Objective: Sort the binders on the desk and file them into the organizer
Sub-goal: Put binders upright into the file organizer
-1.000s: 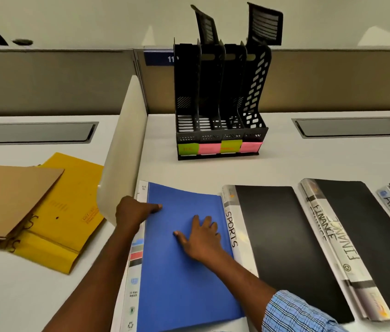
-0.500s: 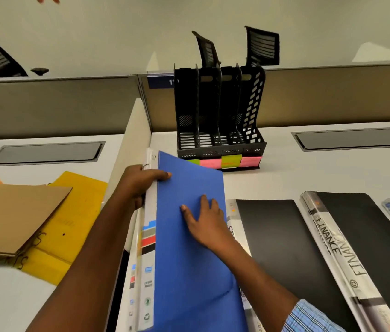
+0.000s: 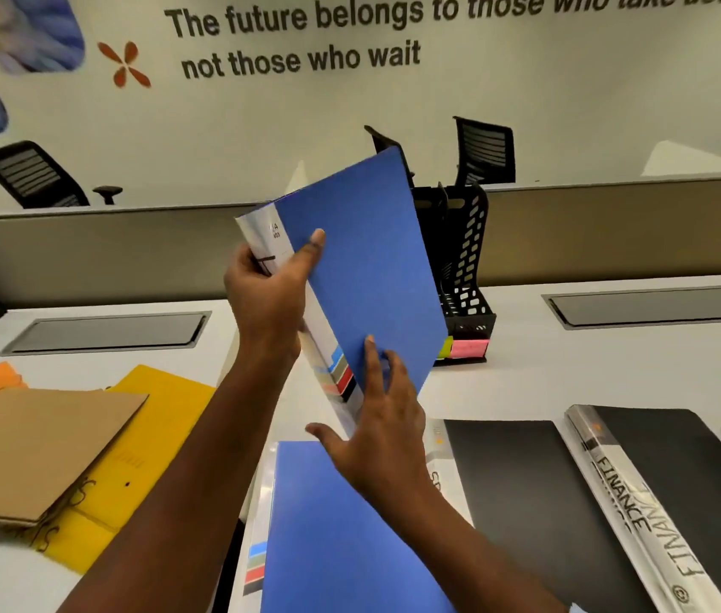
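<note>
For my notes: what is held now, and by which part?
The left hand grips the tilted blue plastic binder at its upper spine; right hand presses its lower cover with straight fingers.

I saw the blue binder (image 3: 363, 267) come up off the desk (image 3: 548, 373), from flat to tilted before the organizer (image 3: 464, 276); the left hand (image 3: 270, 294) rose gripping its spine; the right hand (image 3: 380, 431) slid to its lower cover; a second blue binder (image 3: 332, 533) lay uncovered beneath.
</note>
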{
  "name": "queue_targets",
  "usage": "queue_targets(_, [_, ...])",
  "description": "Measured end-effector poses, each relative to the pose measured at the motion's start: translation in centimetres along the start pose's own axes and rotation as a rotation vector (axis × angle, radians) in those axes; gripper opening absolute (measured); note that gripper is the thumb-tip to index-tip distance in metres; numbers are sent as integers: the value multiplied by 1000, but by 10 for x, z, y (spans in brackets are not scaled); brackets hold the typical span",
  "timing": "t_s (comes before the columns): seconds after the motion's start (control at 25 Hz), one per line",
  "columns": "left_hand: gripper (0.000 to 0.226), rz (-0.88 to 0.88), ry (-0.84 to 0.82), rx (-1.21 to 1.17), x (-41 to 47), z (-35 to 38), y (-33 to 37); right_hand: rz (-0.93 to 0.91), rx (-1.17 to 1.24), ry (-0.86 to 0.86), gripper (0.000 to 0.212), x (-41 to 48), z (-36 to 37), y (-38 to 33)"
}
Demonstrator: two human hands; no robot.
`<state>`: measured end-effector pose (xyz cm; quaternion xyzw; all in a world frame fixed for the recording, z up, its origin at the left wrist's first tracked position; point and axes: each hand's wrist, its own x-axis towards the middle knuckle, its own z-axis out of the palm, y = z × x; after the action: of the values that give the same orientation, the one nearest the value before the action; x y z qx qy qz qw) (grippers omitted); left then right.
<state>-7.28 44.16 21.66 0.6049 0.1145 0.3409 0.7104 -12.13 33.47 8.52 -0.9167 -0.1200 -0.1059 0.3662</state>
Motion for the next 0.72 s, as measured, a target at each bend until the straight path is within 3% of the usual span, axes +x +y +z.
queue_targets(0.12, [42, 79, -18, -42, -2, 6, 4, -56, 49, 201, 93, 34, 11, 15])
queue_targets(0.24, [54, 155, -116, 5, -4, 11, 4, -112, 139, 297, 81, 73, 21, 21])
queue_targets(0.36, [61, 209, -289, 33, 9, 8, 13, -178, 280, 387, 79, 107, 28, 21])
queue_targets(0.52, [71, 94, -603, -58, 47, -9, 40, -258, 314, 445, 77, 141, 35, 24])
queue_targets(0.6, [60, 28, -589, 33, 68, -12, 55, -276, 299, 434, 78, 151, 42, 23])
queue_targets(0.72, [46, 92, -459, 454, 102, -6, 67, -326, 274, 407, 79, 165, 55, 22])
